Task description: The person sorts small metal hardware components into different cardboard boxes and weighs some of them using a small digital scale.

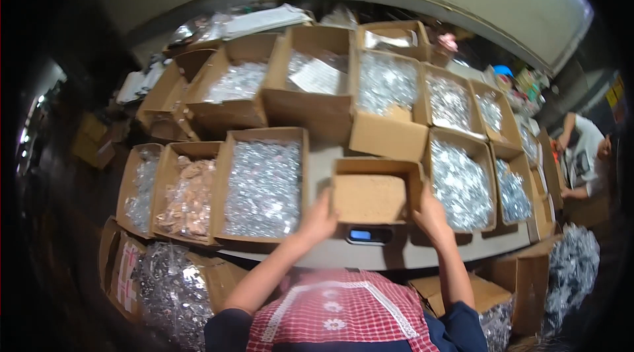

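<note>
While forearms are stretched forward, small carton is gripped

Nearest, a checked apron is worn. Just beyond a scale's display, the small carton is clamped between the fingers of left hand and right hand, arms converging. Behind, larger cartons are ranged.

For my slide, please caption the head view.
Both hands hold an open cardboard box, a blue-lit display at its near edge, amid boxes of shiny pieces.

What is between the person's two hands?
In the head view, an open cardboard box, with the left hand and right hand at its sides.
</note>
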